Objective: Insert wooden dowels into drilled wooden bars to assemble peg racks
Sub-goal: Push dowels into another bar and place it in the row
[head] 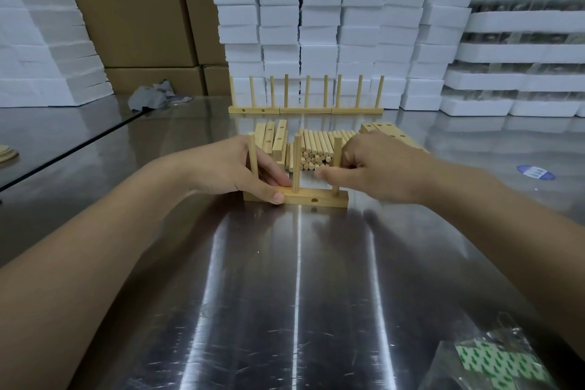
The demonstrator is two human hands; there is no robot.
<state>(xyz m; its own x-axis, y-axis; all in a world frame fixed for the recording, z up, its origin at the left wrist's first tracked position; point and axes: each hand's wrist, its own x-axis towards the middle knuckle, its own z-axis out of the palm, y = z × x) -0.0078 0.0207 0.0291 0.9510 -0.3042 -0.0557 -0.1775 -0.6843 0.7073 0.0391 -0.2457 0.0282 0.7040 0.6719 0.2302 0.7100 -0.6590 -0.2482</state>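
Wood on the steel table (297, 294): gripping the drilled bar (316, 198) by its left end with the left hand (228, 165). Pinching the rightmost upright dowel (337, 149) with the right hand (380, 165), just near of the dowel pile (316, 150).

Cardboard box (126, 3), top left: large black "P", cut off by the frame edge. Blue sticker (535, 172) on table (285, 279): print too small to read.
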